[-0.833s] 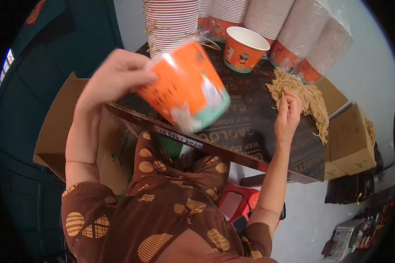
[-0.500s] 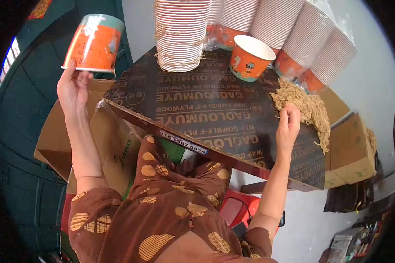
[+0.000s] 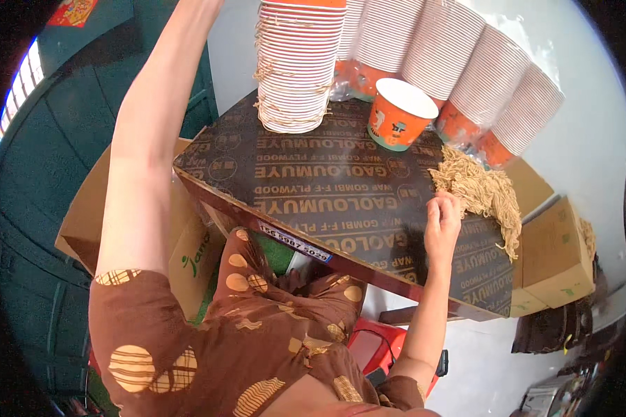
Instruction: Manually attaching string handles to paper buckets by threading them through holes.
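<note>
My left forearm (image 3: 149,118) reaches up past the top edge of the picture, so the left hand and anything in it are out of sight. A tall stack of upside-down paper cups (image 3: 295,76), white-rimmed with bits of twine sticking out between them, stands on the dark plywood table (image 3: 313,184). At its top, cut off by the frame, an orange cup wall (image 3: 306,3) shows. My right hand (image 3: 441,226) is closed, its fingers pinched at the near left side of a tan twine heap (image 3: 483,191). Whatever lies between those fingertips is too small to make out.
One orange paper cup (image 3: 402,115) stands upright right of the stack. Behind it, several plastic-wrapped cup stacks (image 3: 444,52) line the wall. Cardboard boxes sit at the left (image 3: 90,208) and right (image 3: 556,254) of the table. A red stool (image 3: 368,347) is below.
My left hand has gone up and out of view with the orange cup it held. An orange cup wall now shows atop the stack. My right hand has come slightly nearer, still closed.
</note>
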A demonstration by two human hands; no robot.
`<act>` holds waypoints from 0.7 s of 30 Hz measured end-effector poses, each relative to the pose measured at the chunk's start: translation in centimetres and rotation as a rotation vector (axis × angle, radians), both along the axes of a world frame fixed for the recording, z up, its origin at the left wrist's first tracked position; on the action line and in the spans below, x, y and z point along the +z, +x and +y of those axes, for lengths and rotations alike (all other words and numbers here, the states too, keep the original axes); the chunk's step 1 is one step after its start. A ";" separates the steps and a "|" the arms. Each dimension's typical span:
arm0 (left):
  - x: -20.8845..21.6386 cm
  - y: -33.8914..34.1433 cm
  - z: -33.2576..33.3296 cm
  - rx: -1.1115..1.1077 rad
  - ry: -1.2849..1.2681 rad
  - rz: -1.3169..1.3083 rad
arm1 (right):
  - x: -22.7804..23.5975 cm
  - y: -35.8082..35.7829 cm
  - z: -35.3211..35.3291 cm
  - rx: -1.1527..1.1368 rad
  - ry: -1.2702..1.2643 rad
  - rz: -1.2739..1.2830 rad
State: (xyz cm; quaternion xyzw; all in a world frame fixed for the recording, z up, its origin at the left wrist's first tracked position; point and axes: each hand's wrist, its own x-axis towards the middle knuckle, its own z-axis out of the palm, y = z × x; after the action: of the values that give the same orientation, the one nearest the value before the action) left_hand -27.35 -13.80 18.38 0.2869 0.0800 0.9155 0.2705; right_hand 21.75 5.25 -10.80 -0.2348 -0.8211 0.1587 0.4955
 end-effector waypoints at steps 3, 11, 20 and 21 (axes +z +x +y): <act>4.3 0.7 5.2 0.480 0.014 0.075 | -0.4 -0.5 0.1 0.029 0.001 -0.043; 15.4 6.2 11.1 -0.095 -0.008 -0.906 | -0.2 -0.2 -0.7 0.030 0.018 -0.056; 10.1 13.0 14.6 0.347 -0.151 -0.473 | 0.6 -0.4 -1.1 0.075 -0.034 -0.028; 9.3 13.3 15.0 0.403 -0.169 -0.417 | 0.5 -0.6 -1.0 0.089 0.000 -0.019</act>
State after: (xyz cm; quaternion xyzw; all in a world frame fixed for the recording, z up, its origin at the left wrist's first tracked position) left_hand -14.03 1.17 27.64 0.0475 0.1542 0.9799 0.1170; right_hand 21.18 4.27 -10.27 -0.1994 -0.8355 0.1784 0.4800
